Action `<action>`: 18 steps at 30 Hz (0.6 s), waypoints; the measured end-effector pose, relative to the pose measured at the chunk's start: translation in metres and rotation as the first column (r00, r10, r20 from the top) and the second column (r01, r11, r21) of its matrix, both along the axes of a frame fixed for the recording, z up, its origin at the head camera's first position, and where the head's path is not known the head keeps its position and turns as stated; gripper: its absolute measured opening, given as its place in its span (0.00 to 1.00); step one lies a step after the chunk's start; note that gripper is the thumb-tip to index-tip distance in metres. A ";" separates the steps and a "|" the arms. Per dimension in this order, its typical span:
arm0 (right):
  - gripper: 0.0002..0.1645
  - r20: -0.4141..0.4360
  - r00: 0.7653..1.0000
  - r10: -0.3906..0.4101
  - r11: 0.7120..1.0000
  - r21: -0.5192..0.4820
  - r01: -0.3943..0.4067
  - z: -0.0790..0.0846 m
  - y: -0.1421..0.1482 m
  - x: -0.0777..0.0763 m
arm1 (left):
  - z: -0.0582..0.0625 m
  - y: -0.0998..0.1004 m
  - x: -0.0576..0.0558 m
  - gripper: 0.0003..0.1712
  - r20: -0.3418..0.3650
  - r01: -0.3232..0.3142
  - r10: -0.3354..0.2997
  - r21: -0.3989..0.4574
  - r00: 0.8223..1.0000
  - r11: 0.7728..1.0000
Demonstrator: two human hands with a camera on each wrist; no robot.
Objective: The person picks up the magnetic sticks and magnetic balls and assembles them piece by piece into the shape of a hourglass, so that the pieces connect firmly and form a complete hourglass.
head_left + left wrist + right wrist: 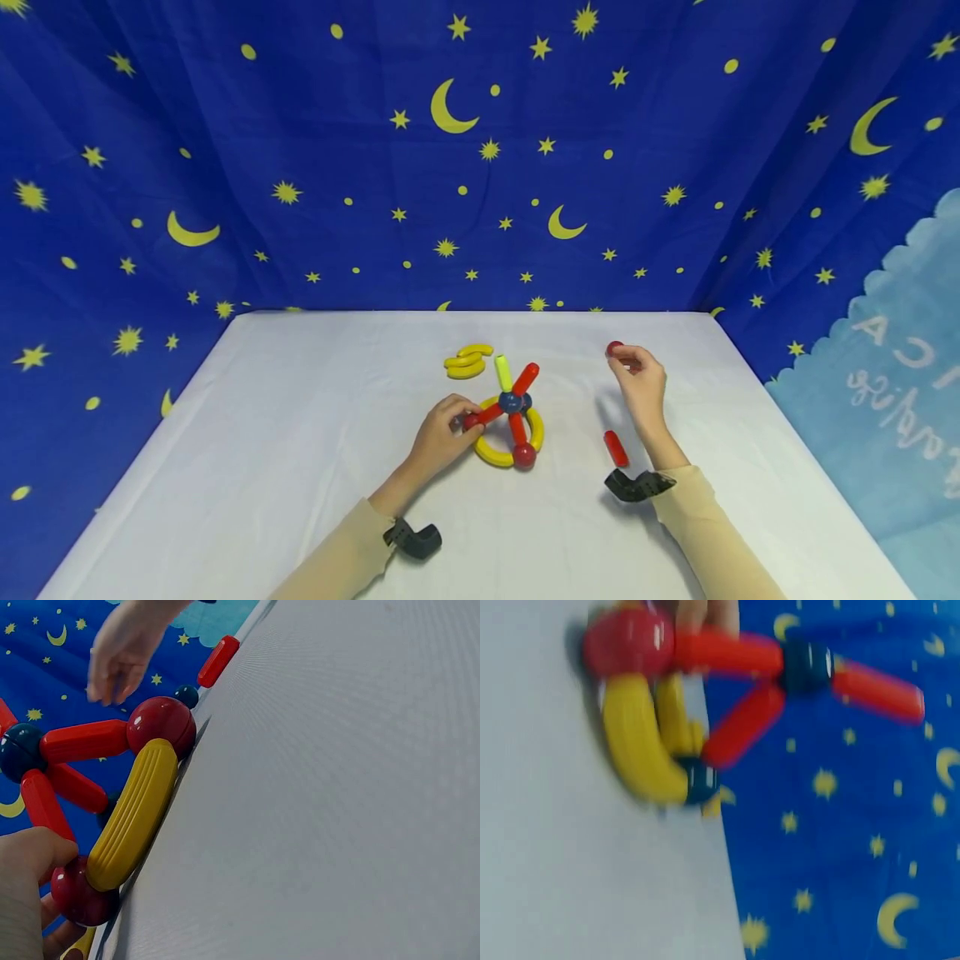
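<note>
While the left hand [444, 429] pinches a red ball [86, 898] at the left corner of the rod-and-ball frame [511, 402], the right hand [643, 387], well apart to the frame's right, pinches a 2nd red ball [614, 347] between thumb and curled fingers. The frame stands on the white table [300, 417]; 1 lime rod [503, 375] and 1 red rod [528, 378] point upward from its top. Right of it lies 1 loose red rod [616, 448]; beyond it, leftward, loose yellow curved pieces [467, 367].

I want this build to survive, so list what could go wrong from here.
Pulling with the left hand, which grips a red ball at the base, might separate the joints. The yellow-green rod could get knocked, since its outer end is free. The loose red rod might be brushed away by the nearby right-wrist camera.
</note>
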State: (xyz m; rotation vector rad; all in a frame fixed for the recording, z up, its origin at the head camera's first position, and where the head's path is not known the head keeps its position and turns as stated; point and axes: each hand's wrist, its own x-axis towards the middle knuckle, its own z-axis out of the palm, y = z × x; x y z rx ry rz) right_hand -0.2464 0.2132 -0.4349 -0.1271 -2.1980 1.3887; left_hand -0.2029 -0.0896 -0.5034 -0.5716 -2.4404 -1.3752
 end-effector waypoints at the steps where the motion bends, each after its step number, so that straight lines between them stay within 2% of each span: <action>1: 0.11 0.013 0.999 -0.050 0.999 0.014 0.050 -0.002 0.006 -0.002 | 0.000 0.000 0.000 0.10 -0.003 -0.001 0.001 0.001 1.000 1.000; 3: 0.13 0.048 0.990 -0.133 0.991 0.039 0.131 -0.006 0.017 -0.005 | 0.000 0.000 0.000 0.10 -0.010 0.002 -0.002 0.004 1.000 1.000; 6: 0.17 0.110 0.974 -0.198 0.979 0.074 0.191 -0.010 0.028 -0.007 | -0.001 0.000 0.000 0.10 -0.005 0.003 -0.003 0.006 1.000 1.000; 13: 0.22 0.269 0.938 -0.218 0.975 0.111 0.195 -0.022 0.037 -0.007 | 0.000 0.000 0.001 0.10 0.018 0.007 -0.008 0.016 1.000 1.000; 18: 0.22 0.300 0.927 -0.224 0.974 0.106 0.201 -0.032 0.037 -0.009 | 0.002 0.000 0.000 0.09 0.052 -0.001 0.000 0.024 0.999 1.000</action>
